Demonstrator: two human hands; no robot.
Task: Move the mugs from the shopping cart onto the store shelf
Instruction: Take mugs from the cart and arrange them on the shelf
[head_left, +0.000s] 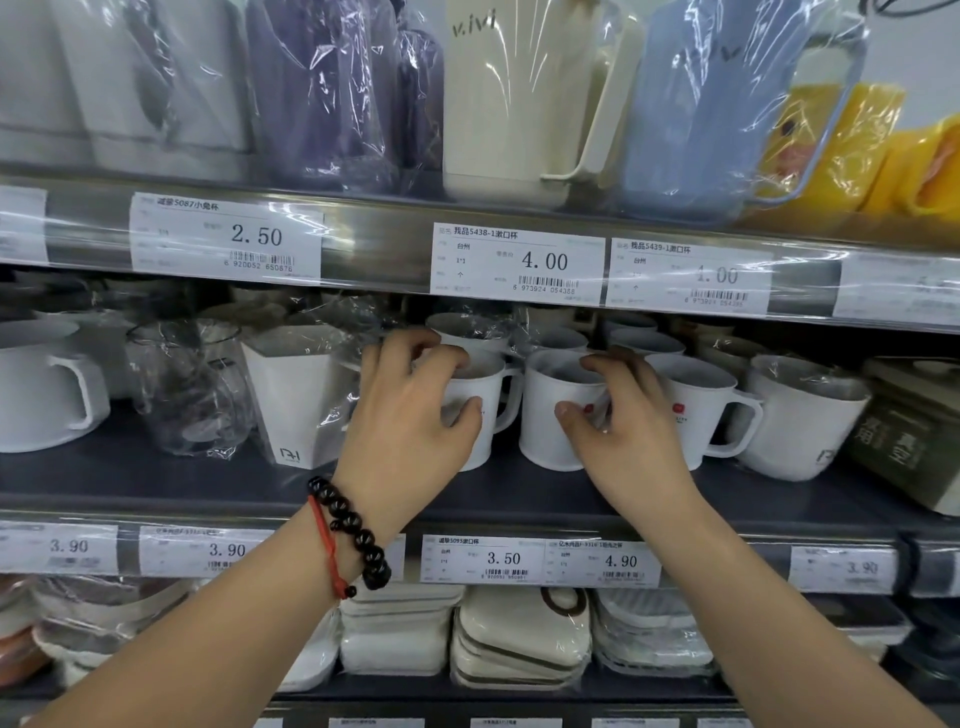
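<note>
Two white mugs stand side by side on the dark middle shelf (156, 473). My left hand (410, 415) grips the left mug (480, 400), fingers curled over its rim and thumb on its front. The right mug (545, 415) is held the same way by my right hand (618, 421), with fingers over the rim and the thumb pressing its side. Both mugs rest on the shelf, handles pointing right. More white mugs (696, 405) stand to the right and behind them. The shopping cart is not in view.
A square white cup (296, 395) and a wrapped clear cup (192, 389) stand left of my hands. A large white mug (800, 415) and an olive box (909, 441) sit at the right. Wrapped jugs fill the upper shelf, stacked dishes the lower one.
</note>
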